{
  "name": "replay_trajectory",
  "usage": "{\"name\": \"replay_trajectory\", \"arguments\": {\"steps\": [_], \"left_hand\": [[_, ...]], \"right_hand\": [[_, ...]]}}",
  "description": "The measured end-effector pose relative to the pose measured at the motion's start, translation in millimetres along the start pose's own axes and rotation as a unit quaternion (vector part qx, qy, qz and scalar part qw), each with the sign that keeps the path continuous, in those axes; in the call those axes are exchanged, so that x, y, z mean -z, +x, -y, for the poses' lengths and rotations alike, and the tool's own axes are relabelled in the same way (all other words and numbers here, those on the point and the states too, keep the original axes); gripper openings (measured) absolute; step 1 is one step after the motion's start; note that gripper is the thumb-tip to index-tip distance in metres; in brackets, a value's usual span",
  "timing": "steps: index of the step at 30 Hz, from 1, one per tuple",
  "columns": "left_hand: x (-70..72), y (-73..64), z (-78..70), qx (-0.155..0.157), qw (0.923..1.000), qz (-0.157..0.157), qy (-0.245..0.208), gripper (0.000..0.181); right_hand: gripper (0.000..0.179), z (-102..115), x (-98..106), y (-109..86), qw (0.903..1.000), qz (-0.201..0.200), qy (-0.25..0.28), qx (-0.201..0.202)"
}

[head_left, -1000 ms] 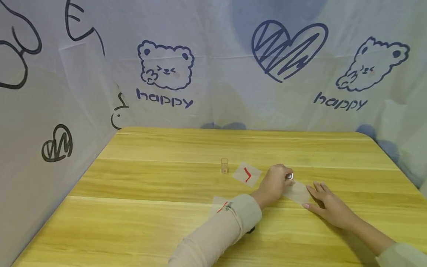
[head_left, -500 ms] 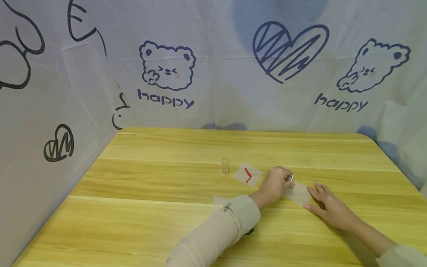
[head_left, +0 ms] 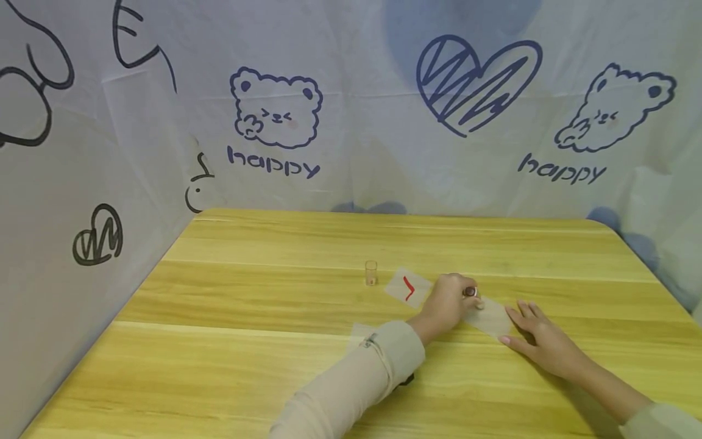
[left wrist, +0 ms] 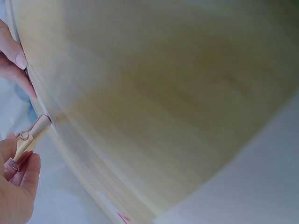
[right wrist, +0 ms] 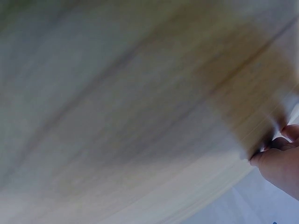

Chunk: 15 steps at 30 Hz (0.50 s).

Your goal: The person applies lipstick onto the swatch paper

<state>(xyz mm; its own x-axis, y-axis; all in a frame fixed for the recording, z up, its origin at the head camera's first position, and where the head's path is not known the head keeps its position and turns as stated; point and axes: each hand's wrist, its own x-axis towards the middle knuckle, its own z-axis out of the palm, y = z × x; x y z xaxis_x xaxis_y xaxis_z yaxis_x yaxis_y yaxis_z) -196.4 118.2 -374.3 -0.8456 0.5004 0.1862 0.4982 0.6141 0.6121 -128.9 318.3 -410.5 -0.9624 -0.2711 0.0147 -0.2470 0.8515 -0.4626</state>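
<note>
My left hand [head_left: 445, 303] pinches a small tube-shaped piece, apparently a clear cup [left wrist: 33, 133], between thumb and fingers. It is tilted, its far end down by the tabletop in the left wrist view; in the head view its round, dark-centred end [head_left: 470, 292] shows at the fingertips. Right below lies a pale, see-through square sheet [head_left: 490, 318]. My right hand [head_left: 548, 340] rests at that sheet's right edge, thumb and fingers spread and fairly straight. The right wrist view catches only part of the right hand [right wrist: 280, 161], blurred.
Left of my left hand, another sheet [head_left: 399, 291] bears a red angled mark. Beside it stands a small clear cup [head_left: 371, 274] with a red spot near its base. A third sheet [head_left: 359, 332] is partly under my left sleeve. A printed cloth [head_left: 373, 152] hangs behind the table.
My left hand has drawn slightly left, and the round end of the piece it holds has turned and looks darker. The sleeve now covers the lower sheet's red mark. My right hand stays put.
</note>
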Motion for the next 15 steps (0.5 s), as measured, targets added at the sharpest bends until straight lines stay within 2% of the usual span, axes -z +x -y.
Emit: {"name": "replay_trajectory", "arguments": {"steps": [7, 15], "left_hand": [[-0.2, 0.5, 1.3, 0.002, 1.0000, -0.006, 0.005, 0.011], [1.8, -0.7, -1.1, 0.005, 0.9999, 0.002, 0.009, 0.012]], "right_hand": [[0.070, 0.4, 0.3, 0.1, 1.0000, 0.002, 0.000, -0.003], [0.071, -0.7, 0.6, 0.3, 0.9999, 0.001, 0.016, 0.005]]}}
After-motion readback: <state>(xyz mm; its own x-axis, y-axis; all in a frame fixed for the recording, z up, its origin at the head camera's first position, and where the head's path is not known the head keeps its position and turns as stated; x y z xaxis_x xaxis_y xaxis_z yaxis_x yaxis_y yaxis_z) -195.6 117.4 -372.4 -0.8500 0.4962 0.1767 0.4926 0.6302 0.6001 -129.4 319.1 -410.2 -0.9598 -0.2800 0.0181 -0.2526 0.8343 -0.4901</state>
